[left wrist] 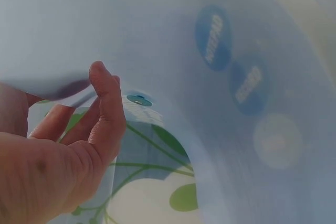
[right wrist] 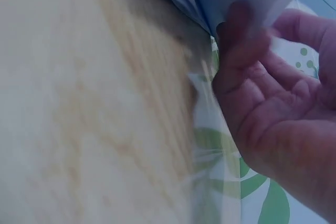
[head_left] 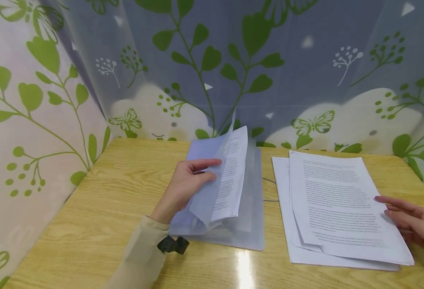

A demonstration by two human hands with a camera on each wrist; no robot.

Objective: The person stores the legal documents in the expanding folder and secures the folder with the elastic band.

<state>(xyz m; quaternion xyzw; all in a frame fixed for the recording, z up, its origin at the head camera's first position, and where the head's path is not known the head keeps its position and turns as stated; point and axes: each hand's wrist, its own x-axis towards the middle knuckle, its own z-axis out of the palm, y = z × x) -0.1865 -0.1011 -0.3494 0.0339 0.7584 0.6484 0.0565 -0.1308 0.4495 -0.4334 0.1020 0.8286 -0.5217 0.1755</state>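
Observation:
A bluish translucent plastic folder (head_left: 256,200) lies spread on the table, left of the paper stack. Its raised plastic leaf (left wrist: 157,19) is pinched by my left hand (head_left: 184,182) between thumb and fingers. Beside that leaf, printed pages (head_left: 233,172) stand tilted within the folder. To the right is a loose stack of printed paper (head_left: 336,200), its top sheets turned askew over those below. At the stack's right edge my right hand (head_left: 417,224) holds the sheets; in the right wrist view, the fingers (right wrist: 247,51) curl at the paper's edge, partly hidden by it.
The wooden table (head_left: 107,208) carries the folder and papers. A patterned curtain (head_left: 212,72) with leaves and butterflies hangs behind and along the left side. A thin grey line (head_left: 269,200) shows between the folder and the stack. A black device (head_left: 173,244) sits at the left wrist.

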